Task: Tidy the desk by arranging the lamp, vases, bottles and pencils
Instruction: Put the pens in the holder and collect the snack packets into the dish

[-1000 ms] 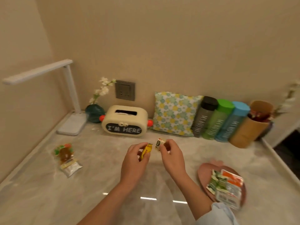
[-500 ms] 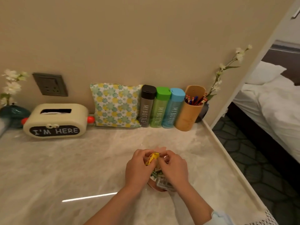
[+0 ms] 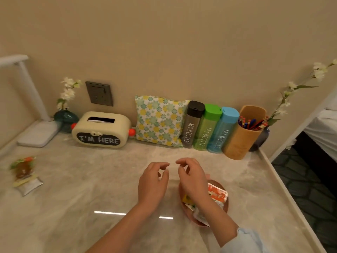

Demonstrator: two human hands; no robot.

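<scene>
My left hand (image 3: 153, 181) and my right hand (image 3: 191, 178) hover side by side above the desk's middle, fingers loosely curled, holding nothing. Under my right wrist a pink dish (image 3: 225, 207) holds snack packets (image 3: 217, 195). Along the wall stand a white lamp (image 3: 39, 133) at far left, a teal vase (image 3: 65, 117) with white flowers, three bottles capped black (image 3: 192, 125), green (image 3: 206, 128) and blue (image 3: 223, 130), a tan cup of pencils (image 3: 240, 137), and a dark vase (image 3: 261, 139) with a flower sprig at far right.
A cream tissue box (image 3: 101, 129) reading "I'M HERE" and a floral cushion (image 3: 159, 120) sit between the teal vase and the bottles. More packets (image 3: 24, 175) lie at the desk's left edge. The marble desk (image 3: 82, 189) ends at a raised rim on the right, with floor and a bed beyond.
Both hands let go of the small packets over the pink dish and rose, now holding nothing. The view swung back left, bringing the lamp and left packets into sight.
</scene>
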